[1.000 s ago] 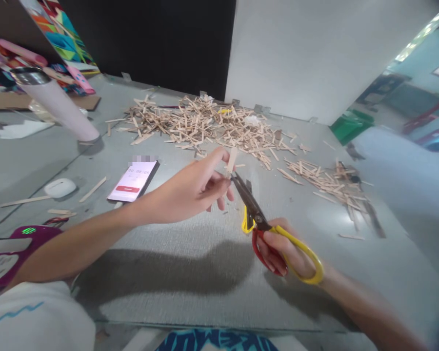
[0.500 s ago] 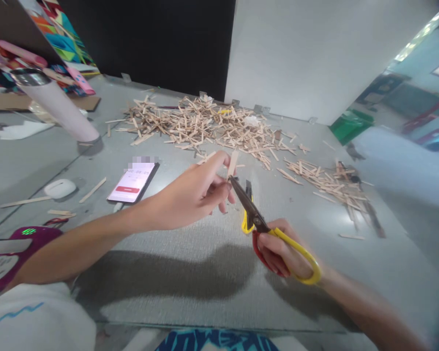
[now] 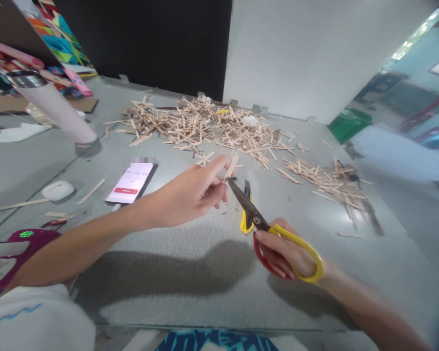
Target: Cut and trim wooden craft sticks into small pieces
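Observation:
My left hand (image 3: 201, 190) pinches a flat wooden stick (image 3: 231, 166) between thumb and fingers above the middle of the table. Scissors (image 3: 254, 214) with one yellow and one red handle are in my right hand (image 3: 283, 251), its fingers through the loops. The blade tips touch or nearly touch the stick's lower end by my left fingertips; whether they close on it I cannot tell. Just beyond the scissors a yellow and black box cutter (image 3: 246, 222) lies on the table, partly hidden by the blades.
A big heap of wooden sticks (image 3: 197, 124) lies at the back, a smaller pile (image 3: 325, 180) to the right. On the left are a lit phone (image 3: 131, 180), a white case (image 3: 58, 190) and a pale bottle (image 3: 56, 107). A panel (image 3: 278, 58) stands behind.
The stick in my left hand now leans more to the right. My left hand and the scissors have shifted very slightly; the view has moved a little too.

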### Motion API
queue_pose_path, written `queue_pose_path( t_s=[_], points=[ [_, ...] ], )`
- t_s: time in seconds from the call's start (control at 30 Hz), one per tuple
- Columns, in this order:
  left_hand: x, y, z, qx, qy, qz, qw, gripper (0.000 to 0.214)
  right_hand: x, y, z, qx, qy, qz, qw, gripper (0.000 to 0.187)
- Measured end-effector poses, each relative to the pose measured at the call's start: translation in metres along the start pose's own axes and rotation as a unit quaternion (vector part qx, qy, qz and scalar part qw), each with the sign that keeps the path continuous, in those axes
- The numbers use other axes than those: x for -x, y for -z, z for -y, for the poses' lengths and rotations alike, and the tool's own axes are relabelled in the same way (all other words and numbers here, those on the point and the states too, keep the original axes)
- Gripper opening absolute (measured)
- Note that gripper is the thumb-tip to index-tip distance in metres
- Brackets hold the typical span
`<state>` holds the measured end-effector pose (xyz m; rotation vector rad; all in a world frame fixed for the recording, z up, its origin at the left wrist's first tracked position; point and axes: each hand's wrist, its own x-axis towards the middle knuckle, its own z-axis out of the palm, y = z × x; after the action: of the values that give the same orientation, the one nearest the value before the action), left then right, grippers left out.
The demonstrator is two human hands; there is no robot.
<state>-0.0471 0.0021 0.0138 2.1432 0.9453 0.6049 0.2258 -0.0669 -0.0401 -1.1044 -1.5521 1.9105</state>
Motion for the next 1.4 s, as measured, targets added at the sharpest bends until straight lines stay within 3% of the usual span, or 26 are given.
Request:
queue_pose_path(
  t_s=[0.17,0.37,0.43,0.5,0.6,0.67,0.77,1.0,1.4],
  points=[
    [-0.002,-0.002,0.013,-0.147,0.004,-0.018,0.989,0.007,-0.005,-0.001,-0.002,-0.014,-0.025,0.003,1.000,0.082],
    [-0.012,-0.009,0.036,-0.293,0.000,0.009,0.956,0.033,-0.020,0.000,-0.023,0.010,-0.047,-0.022,0.999,0.082],
    [-0.017,-0.006,0.042,-0.301,0.019,-0.007,0.953,0.032,-0.024,0.000,-0.027,0.018,-0.046,-0.029,0.998,0.081],
    [-0.022,-0.001,0.045,-0.235,0.044,-0.020,0.971,0.021,-0.024,0.001,-0.027,0.020,-0.040,-0.027,0.999,0.080],
    [-0.024,0.007,0.040,-0.027,0.065,-0.003,0.998,0.009,-0.019,0.003,-0.023,0.007,-0.013,-0.032,0.999,0.076],
    [-0.022,0.010,0.032,0.072,0.063,0.007,0.995,0.014,-0.014,0.004,-0.020,-0.004,0.008,-0.043,0.999,0.072],
    [-0.016,0.009,0.019,0.136,0.047,0.001,0.990,0.017,-0.007,0.001,-0.016,-0.006,0.018,-0.049,0.999,0.067],
    [-0.008,-0.001,0.003,0.165,0.035,0.004,0.986,0.016,-0.001,-0.009,-0.010,0.011,0.003,-0.060,0.998,0.062],
    [-0.005,-0.004,0.001,0.116,0.019,-0.018,0.993,0.016,-0.001,-0.014,-0.003,0.034,-0.040,-0.070,0.996,0.056]
  ],
)
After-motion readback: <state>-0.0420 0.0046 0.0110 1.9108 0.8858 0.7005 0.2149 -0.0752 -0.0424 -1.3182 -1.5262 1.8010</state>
